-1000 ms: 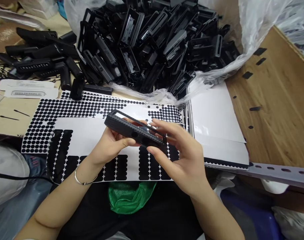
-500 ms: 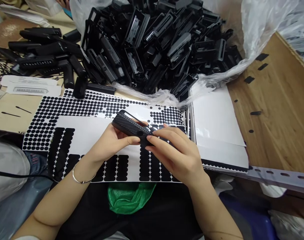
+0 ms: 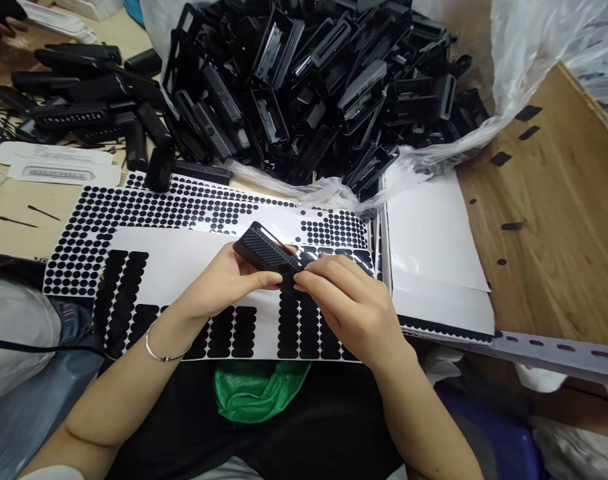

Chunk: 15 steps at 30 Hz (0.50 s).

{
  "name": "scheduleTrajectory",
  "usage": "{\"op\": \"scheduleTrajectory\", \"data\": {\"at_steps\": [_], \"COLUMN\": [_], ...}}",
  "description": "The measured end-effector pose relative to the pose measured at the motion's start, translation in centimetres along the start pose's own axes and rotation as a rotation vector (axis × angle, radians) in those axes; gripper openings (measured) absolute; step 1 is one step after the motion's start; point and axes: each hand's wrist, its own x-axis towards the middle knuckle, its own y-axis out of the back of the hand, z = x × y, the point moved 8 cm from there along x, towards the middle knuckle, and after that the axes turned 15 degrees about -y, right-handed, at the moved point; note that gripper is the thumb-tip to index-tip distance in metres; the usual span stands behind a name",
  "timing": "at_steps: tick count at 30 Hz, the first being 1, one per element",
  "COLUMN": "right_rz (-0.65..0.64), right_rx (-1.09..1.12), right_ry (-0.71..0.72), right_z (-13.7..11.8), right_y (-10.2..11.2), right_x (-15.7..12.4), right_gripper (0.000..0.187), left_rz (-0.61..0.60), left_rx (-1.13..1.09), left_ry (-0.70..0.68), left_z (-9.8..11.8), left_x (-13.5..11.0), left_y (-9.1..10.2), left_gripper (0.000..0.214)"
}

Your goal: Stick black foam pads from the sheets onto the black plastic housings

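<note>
My left hand (image 3: 224, 283) is closed around a black plastic casing (image 3: 267, 255) with a carbon-fibre pattern and an open slot. Its thumb presses along the near side. The fingers of my right hand (image 3: 351, 300) are closed on the right end of that casing, and their tips cover part of it. Both hands hold the casing tilted above a white sheet of black strip-shaped stickers (image 3: 221, 333). Behind it lies a sheet of round black dot stickers (image 3: 119, 210). Whether a sticker is between my right fingertips cannot be made out.
A clear plastic bag (image 3: 504, 80) heaped with black casings (image 3: 269, 117) stands behind the sheets. Finished-looking black units (image 3: 91, 83) lie at the left, where another person's hand (image 3: 4, 27) shows. White paper sheets (image 3: 437, 240) and a wooden board (image 3: 544, 220) are at the right.
The casing has shifted slightly right and down within my hands. My right fingers have drawn closer together at its end. Another person's hand with a dark object has appeared at upper left.
</note>
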Motion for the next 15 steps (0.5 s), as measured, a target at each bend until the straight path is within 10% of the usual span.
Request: {"op": "scheduleTrajectory", "data": {"at_steps": [15], "right_rz": [-0.181], "right_rx": [-0.011], "right_ry": [-0.086], "right_z": [0.2], "right_y": [-1.3], "right_x": [-0.1], "right_gripper": [0.022], "left_rz": [-0.036], "left_rx": [0.058], "left_ry": [0.006], "left_z": [1.3], "left_x": [0.1], "left_y": [-0.7], "left_gripper": [0.026]}}
